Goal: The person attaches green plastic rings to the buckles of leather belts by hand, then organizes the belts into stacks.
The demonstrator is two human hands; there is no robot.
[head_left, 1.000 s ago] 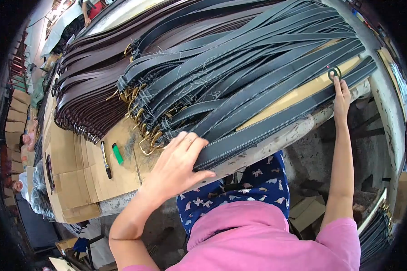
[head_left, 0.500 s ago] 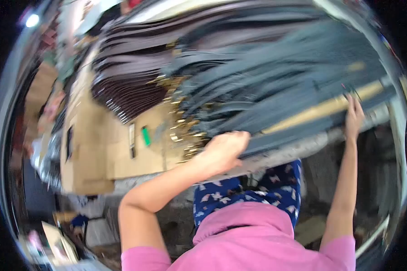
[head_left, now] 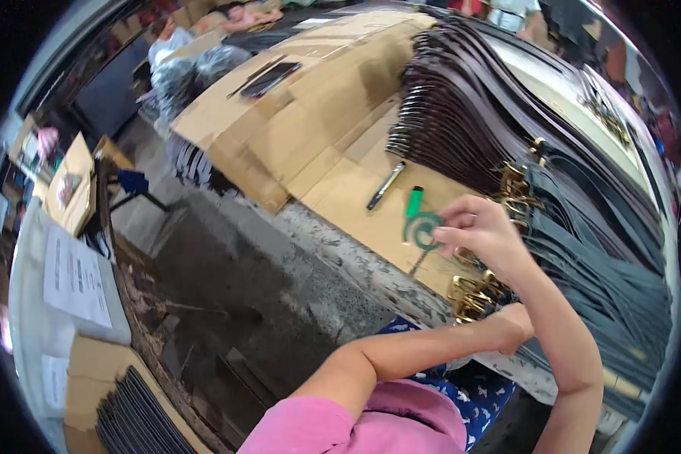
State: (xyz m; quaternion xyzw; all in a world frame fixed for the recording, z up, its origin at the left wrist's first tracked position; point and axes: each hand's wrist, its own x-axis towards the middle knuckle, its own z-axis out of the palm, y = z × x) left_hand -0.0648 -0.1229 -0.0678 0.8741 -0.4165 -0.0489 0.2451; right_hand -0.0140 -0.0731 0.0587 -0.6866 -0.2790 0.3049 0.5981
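At the lower left of the frame, an open cardboard box point(head_left: 82, 378) contains dark, thin strips point(head_left: 140, 415) packed side by side. Above it, a creased white sheet point(head_left: 74, 276) printed with text lies on a smooth, pale surface. At the upper left, crinkled, see-through plastic bags point(head_left: 175, 85) bulge near a seated person point(head_left: 168, 41); what they contain is unclear. Right of them, folded, scuffed cardboard point(head_left: 303, 125) covers the worktable, whose bare edge point(head_left: 340, 253) is mottled and flaking.

Near the centre, a slim pen point(head_left: 386, 186) and a stubby green lighter point(head_left: 415, 200) lie on the cardboard. Just below the lighter, the right hand point(head_left: 477, 233) pinches a flat, green, translucent ring point(head_left: 424, 231) between thumb and curled fingers. Beyond, glossy brown belts point(head_left: 450, 113) are stacked in wavy layers at the upper right.

Right of centre, shiny gold buckles point(head_left: 473, 296) cluster at the ends of matte grey belts point(head_left: 620, 284). The left hand point(head_left: 513, 327) is beside the lower buckles, its fingers hidden behind the right forearm, so its opening and hold cannot be told.
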